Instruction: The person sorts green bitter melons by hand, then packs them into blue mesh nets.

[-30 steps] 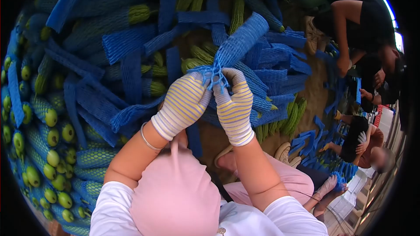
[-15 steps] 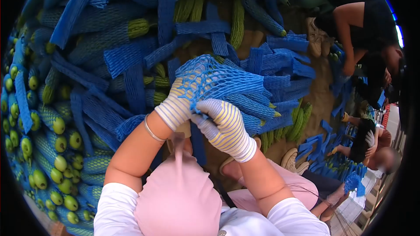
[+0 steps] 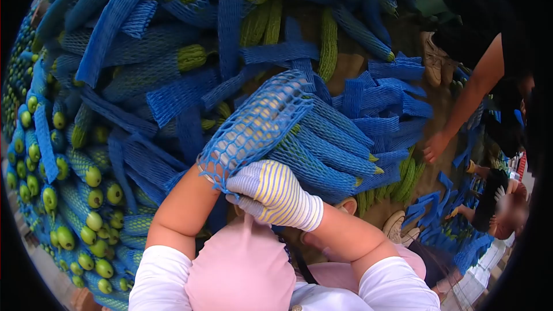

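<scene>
A blue mesh foam sleeve is stretched over my left hand, which wears a striped glove, and reaches back to the wrist. The left fingers are too covered by the mesh to read clearly. At the left wrist, my gloved right hand is closed on the sleeve's near edge. Just right of both hands lie several long green gourds in blue mesh sleeves, side by side. Flat, unfilled blue sleeves are heaped beyond them.
Sleeved gourds are piled high at left, round green ends outward. Bare ridged gourds lie at the back, others at right. A person's arm reaches down at right. Farther right, another person sits near loose blue sleeves.
The sleeve has been drawn from around my left fingers down over the hand to the wrist. My right hand has moved down and left with its edge. The neighbour's arm has extended downward.
</scene>
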Tool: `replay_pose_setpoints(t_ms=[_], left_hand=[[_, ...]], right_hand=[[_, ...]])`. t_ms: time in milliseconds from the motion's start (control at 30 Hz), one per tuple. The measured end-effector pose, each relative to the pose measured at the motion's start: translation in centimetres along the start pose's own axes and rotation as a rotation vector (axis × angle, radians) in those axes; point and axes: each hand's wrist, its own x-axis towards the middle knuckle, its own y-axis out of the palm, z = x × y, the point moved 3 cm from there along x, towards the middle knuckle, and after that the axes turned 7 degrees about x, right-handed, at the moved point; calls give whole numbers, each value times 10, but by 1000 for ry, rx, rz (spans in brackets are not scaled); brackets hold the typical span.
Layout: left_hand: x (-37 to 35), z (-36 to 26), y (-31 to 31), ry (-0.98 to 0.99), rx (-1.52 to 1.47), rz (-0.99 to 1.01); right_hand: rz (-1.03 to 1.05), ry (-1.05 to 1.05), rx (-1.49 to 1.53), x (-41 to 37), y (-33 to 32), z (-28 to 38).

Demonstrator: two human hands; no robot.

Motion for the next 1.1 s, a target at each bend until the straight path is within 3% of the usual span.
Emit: replay_pose_setpoints(t_ms=[33, 67, 233, 267, 300, 333, 367, 400, 433, 467, 533, 567, 633, 700, 767, 867, 900, 967, 1033, 1100], left_hand=[[9, 0, -3, -212, -251, -8], [16, 4, -6, -215, -249, -12], [50, 35, -37, 41, 300, -527], [62, 60, -38, -19, 978, -447], [57, 75, -36, -25, 982, -451], [51, 89, -28, -94, 1140, -273], [43, 98, -21, -167, 1289, -82], [39, 97, -14, -234, 1138, 77], [36, 95, -7, -294, 983, 232], [30, 105, -3, -217, 927, 224], [23, 110, -8, -154, 765, 270], [19, 110, -10, -83, 605, 308], [10, 98, -13, -50, 579, 333], [7, 94, -4, -114, 363, 312], [-5, 106, 9, -100, 349, 236], [-13, 96, 2, 55, 300, 97], [-15, 88, 0, 62, 303, 97], [-25, 68, -14, -213, 191, -151], [-33, 57, -14, -225, 186, -208], [-41, 47, -5, -290, -180, -261]], right_hand=[[140, 66, -21, -2, 10, -6], [217, 134, -89, -7, 19, -15], [289, 162, -36, 21, -14, -28], [133, 118, -29, 29, -31, -35], [-79, 191, 111, 34, -47, -51], [-335, 342, 407, 42, -61, -71], [-476, 305, 545, 62, -76, -95], [-530, 311, 554, 78, -89, -120], [-591, 330, 752, 92, -94, -156], [-649, 381, 989, 101, -97, -199], [-726, 554, 439, 105, -99, -262], [-718, 554, 445, 110, -95, -265], [-504, 1232, -303, 109, -86, -271], [-477, 1192, -349, 115, -80, -262], [-445, 1157, -402, 122, -77, -255], [-310, 1182, -496, 129, -94, -250], [-295, 1147, -371, 122, -106, -248], [-321, 1088, -39, 108, -127, -247], [-376, 1101, 527, 94, -135, -222], [-309, 942, 1111, 74, -129, -195]])
